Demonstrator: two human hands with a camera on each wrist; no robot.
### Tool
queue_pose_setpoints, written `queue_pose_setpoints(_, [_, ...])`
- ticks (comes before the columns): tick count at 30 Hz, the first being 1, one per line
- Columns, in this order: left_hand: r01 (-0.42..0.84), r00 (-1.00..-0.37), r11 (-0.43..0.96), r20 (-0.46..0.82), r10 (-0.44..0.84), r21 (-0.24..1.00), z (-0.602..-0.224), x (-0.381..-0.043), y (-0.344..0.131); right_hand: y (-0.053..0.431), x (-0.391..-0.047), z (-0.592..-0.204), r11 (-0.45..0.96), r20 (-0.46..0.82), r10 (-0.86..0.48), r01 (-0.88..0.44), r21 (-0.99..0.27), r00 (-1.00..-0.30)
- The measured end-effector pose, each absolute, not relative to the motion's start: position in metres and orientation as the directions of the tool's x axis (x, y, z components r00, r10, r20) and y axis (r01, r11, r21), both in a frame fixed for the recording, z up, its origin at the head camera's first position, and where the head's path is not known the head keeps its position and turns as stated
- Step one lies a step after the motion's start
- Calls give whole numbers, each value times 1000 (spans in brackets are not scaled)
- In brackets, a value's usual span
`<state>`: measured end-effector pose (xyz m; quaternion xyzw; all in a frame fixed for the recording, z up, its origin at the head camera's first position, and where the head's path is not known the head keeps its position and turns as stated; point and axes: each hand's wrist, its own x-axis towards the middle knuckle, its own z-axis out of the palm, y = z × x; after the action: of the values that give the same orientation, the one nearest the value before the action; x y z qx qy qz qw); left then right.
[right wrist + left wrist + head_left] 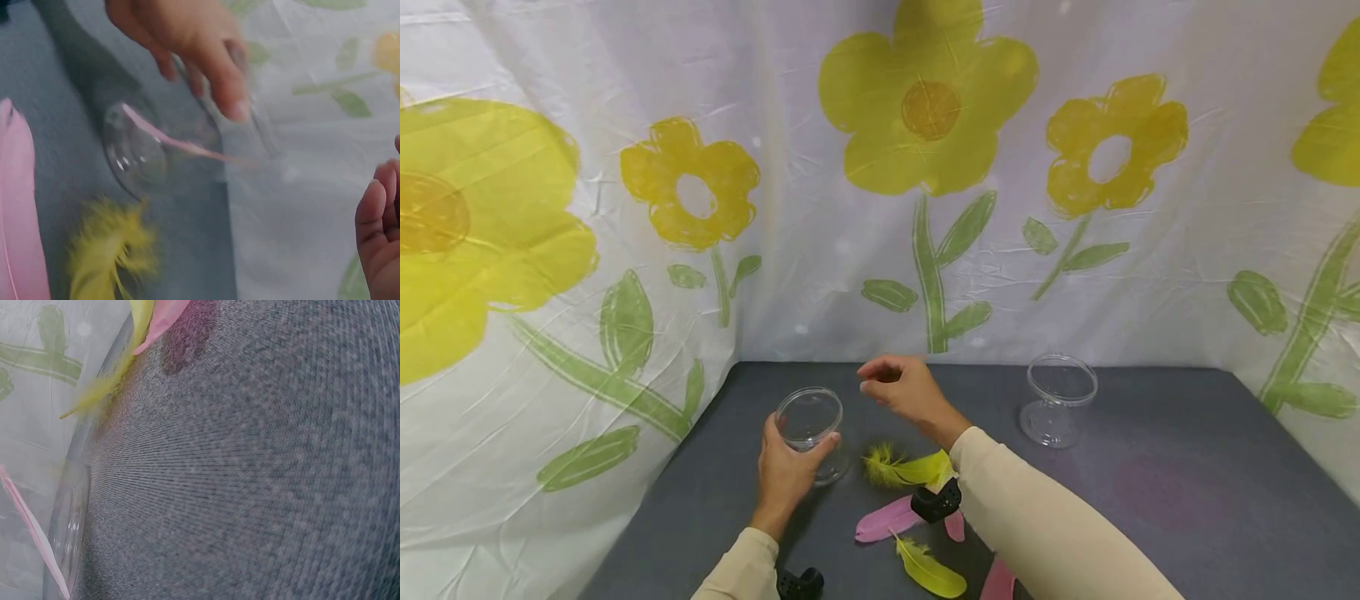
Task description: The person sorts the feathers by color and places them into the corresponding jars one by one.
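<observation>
My left hand (787, 471) grips a clear plastic footed cup (810, 414), thumb on the near side and fingers round the far side. The right wrist view also shows this left hand (194, 47) round the cup. A narrow pink feather (172, 142) overlaps the cup there, reaching from near its base toward the rim. To the right of the cup, my right hand (910, 392) is raised with fingers loosely bent and nothing visible between them. Below it lie a fluffy yellow feather (906, 469) and a pink feather (887, 521).
A second clear footed cup (1058, 404) stands at the back right of the dark grey table (1150, 433). Nearer me lie another yellow feather (928, 571) and a pink one (998, 582), partly behind the right sleeve. A flower-printed white curtain (790, 208) borders the table.
</observation>
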<state>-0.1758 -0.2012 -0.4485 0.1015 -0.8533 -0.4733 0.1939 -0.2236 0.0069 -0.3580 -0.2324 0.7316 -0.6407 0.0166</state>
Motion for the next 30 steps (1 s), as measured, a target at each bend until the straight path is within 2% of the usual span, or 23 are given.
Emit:
queue_pose_setpoints(13, [6, -907, 535, 229, -352, 845, -448, -176, -199, 92, -227, -352, -114, 272, -260, -250, -961, -927])
queue_pose_setpoints(23, [15, -903, 524, 237, -358, 851, -447, -176, -199, 140, -214, -371, -103, 252, -172, -237, -966, -952])
queue_pose_setpoints(30, [11, -902, 528, 236, -361, 849, -448, -175, -199, 156, -208, -386, -50, 213, -166, -207, -977, -963])
